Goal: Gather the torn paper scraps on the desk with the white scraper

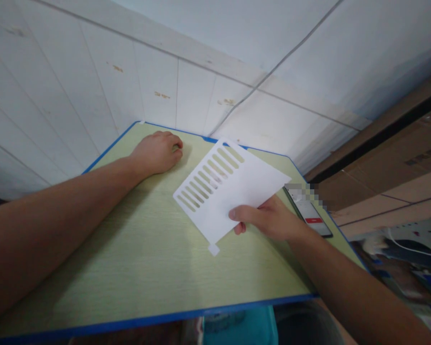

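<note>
- Your right hand [264,218] pinches a flat white sheet [249,177]. Your thumb presses on top of it, and your other fingers curl under it.
- The white sheet is over the middle of the tabletop [136,268], a bit toward the right. It looks tipped and held up, but you cannot tell just how high.
- The sheet has a row of long, thin holes with round ends. They run along the side that faces your left hand [158,151]. Green shows through many of them.
- A little white tab [213,249] sticks out at the corner of the sheet nearest to you.
- Your left hand rests near the far left corner of the tabletop, apart from the sheet. Its fingers bend in loosely, with a small gap by the thumb. You cannot tell if something is under it.
- The tabletop is pale green with a blue edge.
- A phone [314,214] lies near the right edge, just beside your right hand. Part of its screen is blurry.
- Behind the tabletop is a white wall [140,86]. A thin gray cord [290,50] runs slanting down it.
- Brown cardboard [391,163] is on the right.
- Below the near edge you see a blue-green tub [242,328].
</note>
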### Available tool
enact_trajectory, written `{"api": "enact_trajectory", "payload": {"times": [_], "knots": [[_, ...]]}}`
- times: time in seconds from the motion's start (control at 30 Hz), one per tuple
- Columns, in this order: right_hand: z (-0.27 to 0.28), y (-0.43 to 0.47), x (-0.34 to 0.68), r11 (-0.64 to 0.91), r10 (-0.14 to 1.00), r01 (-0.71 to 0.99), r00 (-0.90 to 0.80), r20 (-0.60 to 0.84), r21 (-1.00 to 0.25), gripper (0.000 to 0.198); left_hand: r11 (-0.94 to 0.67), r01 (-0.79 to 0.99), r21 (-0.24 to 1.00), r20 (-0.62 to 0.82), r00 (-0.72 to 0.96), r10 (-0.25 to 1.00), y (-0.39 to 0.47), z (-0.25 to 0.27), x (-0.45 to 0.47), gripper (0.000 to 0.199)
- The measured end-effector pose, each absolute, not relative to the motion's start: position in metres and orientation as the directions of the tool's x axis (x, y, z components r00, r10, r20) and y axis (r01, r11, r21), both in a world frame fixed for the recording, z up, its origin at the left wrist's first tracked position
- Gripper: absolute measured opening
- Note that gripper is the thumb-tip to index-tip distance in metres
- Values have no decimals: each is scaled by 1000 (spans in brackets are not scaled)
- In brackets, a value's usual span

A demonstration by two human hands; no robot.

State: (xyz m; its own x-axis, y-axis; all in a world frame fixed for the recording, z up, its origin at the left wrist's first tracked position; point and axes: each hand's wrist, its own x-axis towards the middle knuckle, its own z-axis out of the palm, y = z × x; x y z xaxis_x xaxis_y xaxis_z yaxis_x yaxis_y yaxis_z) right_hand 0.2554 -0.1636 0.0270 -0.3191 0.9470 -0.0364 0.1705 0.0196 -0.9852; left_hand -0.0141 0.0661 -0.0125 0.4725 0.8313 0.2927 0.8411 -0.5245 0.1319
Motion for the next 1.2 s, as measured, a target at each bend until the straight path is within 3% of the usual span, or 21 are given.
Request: {"api": "enact_trajectory", "payload": {"times": [0.7,1.2], "knots": [[30,-165,259,-102,873,191,-452,-180,-976,12,-514,841,167,276,461,844,64,-10,-15,54],[33,-161,264,-86,820,202,-541,-185,-976,14,-520,837,167,269,469,841,65,-7,-14,52]]}}
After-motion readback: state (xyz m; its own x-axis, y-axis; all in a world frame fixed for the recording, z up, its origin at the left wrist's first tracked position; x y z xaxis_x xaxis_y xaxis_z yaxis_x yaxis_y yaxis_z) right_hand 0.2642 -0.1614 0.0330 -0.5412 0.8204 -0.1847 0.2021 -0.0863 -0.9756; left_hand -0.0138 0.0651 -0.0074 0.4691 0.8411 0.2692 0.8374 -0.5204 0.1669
